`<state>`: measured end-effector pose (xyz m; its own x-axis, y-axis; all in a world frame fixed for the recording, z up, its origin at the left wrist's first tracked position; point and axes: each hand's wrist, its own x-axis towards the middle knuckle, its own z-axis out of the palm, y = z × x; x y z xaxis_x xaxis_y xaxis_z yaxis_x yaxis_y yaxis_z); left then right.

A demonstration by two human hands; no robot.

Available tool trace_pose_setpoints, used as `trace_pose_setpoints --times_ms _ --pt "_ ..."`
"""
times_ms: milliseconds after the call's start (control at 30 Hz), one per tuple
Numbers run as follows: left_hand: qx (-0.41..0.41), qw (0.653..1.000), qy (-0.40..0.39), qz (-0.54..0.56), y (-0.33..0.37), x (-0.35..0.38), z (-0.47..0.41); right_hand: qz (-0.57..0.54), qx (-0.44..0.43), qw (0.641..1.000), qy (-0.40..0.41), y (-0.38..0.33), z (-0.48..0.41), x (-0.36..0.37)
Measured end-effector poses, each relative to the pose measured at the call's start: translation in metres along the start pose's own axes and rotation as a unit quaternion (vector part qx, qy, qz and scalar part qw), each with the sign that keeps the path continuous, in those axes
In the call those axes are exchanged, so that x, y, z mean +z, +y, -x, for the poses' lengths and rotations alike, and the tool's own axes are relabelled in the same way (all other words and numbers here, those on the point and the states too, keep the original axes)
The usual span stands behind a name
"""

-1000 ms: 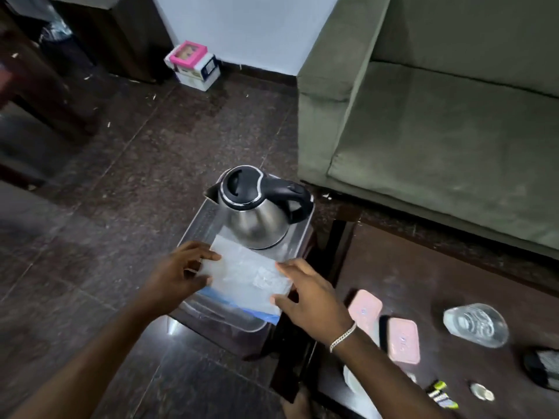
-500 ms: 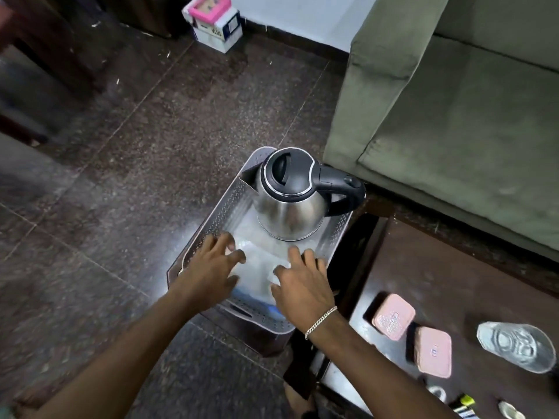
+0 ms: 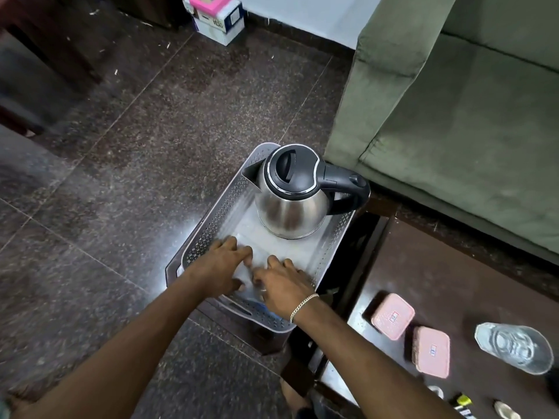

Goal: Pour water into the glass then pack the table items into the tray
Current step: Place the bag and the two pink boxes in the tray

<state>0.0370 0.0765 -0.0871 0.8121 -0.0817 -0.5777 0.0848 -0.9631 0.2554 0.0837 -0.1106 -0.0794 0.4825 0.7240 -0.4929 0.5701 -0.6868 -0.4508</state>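
A grey perforated tray [image 3: 211, 225] stands on a low stool beside the dark table [image 3: 438, 285]. A steel kettle [image 3: 292, 204] with a black lid and handle stands at the tray's far end. A clear plastic packet [image 3: 260, 252] lies flat on the tray floor in front of the kettle. My left hand [image 3: 222, 264] and my right hand [image 3: 282, 287] rest on the packet with fingers spread, pressing it down. On the table at the right stand two pink boxes [image 3: 392, 316] [image 3: 431, 352] and a glass of water [image 3: 514, 347].
A green sofa [image 3: 453, 116] borders the tray and table on the right. Small items [image 3: 462, 402] lie at the table's near edge. A pink-and-white box [image 3: 216, 18] sits on the dark floor at the back by the wall.
My hands lowered the plastic packet from above the tray onto its floor and now lie flat on it. The camera has shifted, so the tray sits nearer the middle.
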Motion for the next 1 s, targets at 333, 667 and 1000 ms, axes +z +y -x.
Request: trace_pose_setpoints --times_ms 333,667,1000 --pt "0.06 0.968 0.193 0.147 0.082 -0.039 0.039 -0.231 -0.012 0.919 0.319 0.057 0.097 -0.027" --pt "0.126 0.984 0.079 0.099 0.237 0.035 -0.038 -0.067 0.23 0.962 0.131 0.227 0.216 0.039" --pt "0.155 0.986 -0.001 -0.062 0.313 0.099 -0.105 0.054 0.18 0.979 0.076 0.287 0.247 0.076"
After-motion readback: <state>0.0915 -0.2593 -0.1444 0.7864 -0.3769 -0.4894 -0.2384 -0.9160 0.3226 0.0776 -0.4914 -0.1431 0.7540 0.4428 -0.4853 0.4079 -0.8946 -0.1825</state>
